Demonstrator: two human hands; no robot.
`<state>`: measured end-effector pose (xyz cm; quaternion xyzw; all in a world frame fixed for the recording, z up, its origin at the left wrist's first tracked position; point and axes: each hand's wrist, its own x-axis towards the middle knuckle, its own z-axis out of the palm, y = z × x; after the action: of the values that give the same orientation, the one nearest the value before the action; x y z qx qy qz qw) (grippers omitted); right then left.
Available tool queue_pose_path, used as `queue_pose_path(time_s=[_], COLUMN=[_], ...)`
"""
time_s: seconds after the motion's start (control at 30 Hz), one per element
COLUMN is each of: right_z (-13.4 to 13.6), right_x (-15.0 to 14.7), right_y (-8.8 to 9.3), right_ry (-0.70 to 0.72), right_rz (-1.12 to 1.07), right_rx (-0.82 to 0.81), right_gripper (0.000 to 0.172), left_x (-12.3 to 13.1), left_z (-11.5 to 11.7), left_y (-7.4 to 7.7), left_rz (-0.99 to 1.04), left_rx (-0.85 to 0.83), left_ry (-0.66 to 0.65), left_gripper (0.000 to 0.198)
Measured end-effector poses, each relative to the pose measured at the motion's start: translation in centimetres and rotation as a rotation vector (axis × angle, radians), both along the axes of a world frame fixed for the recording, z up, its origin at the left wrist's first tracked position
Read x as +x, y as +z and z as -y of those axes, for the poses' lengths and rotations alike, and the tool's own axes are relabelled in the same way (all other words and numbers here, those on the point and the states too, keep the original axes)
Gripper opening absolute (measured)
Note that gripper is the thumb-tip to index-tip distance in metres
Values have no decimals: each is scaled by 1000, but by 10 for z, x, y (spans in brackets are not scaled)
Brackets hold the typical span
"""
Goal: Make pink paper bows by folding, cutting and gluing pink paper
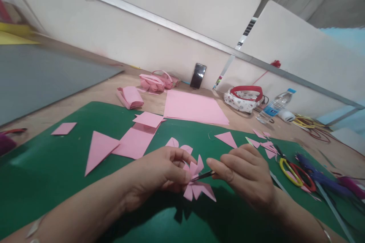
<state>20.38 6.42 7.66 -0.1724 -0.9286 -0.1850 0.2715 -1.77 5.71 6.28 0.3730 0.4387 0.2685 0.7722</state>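
Observation:
My left hand (pixel 168 169) pinches a pink paper flower (pixel 198 189) with several pointed petals, holding it just above the green mat (pixel 148 222). My right hand (pixel 246 172) is closed round a slim dark pointed tool (pixel 204 175), whose tip lies against the flower's middle. Whether it is tweezers or a blade I cannot tell. Behind the left fingers are rounded pink petals (pixel 172 142), partly hidden. A folded pink paper triangle (pixel 99 150) and pink paper strip (pixel 135 140) lie to the left of the hands.
Scissors (pixel 296 172) with yellow and red handles lie at the right among pink scraps (pixel 269 148). Pink sheets (pixel 195 108), a phone (pixel 198 76), a white pouch (pixel 242 98) and a water bottle (pixel 276 105) line the back. A grey board (pixel 51 76) is far left.

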Motion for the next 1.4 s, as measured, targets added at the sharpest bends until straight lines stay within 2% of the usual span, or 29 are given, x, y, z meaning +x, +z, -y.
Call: queue_pose_path(time_s=[0.57,1.1,1.4], right_z=[-4,-4,-5], right_x=[2,0,-1], right_y=[-4,-2,-2], right_ry=[7,8,19], right_rz=[6,12,8], right_rx=[-66,-51,-110], right_gripper=[22,18,15], left_x=[2,1,2], left_z=[1,-1,-2], left_y=[-2,-6,-8], left_rz=[-20,-16,-20], left_rx=[7,19,5], left_ry=[55,28,31], left_gripper=[29,27,28])
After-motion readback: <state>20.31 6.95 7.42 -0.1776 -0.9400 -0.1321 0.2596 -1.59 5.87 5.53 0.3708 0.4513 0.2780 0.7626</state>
